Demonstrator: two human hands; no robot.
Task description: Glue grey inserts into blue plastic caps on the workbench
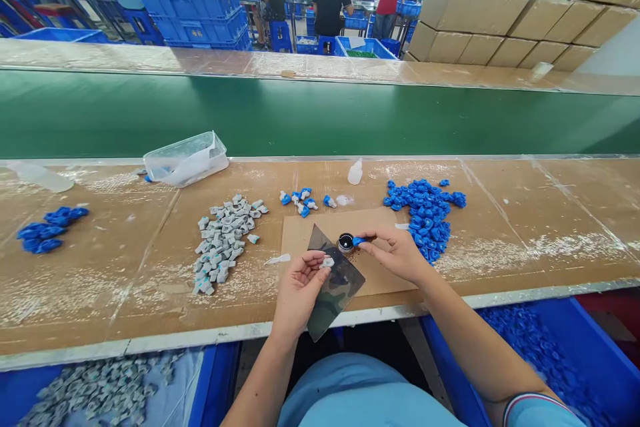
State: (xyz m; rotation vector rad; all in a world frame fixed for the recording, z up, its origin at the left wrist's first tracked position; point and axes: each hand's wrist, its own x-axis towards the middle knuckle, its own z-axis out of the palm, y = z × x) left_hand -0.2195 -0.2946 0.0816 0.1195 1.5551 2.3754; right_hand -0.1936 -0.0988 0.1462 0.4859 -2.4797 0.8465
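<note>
Between the fingers of my left hand (pixel 305 283) is a small grey-white plastic part (pixel 327 261). My right hand (pixel 395 250) pinches a small blue plastic part (pixel 359 240) at the rim of a little round pot (pixel 345 243) with dark contents. The pot rests on a dark camouflage-patterned sheet (pixel 333 290), which lies askew over a piece of cardboard (pixel 385 283) and overhangs the table edge. A pile of grey parts (pixel 225 240) lies to the left, and a heap of blue parts (pixel 425 213) to the right. Several joined blue-and-white pieces (pixel 300 200) sit behind the pot.
A clear plastic tray (pixel 187 160) and a small white bottle (pixel 355 172) stand near the back edge. Beyond runs a green conveyor belt (pixel 300 117). Blue bins of grey parts (pixel 110 387) and blue parts (pixel 540 340) are below the table. People work farther back.
</note>
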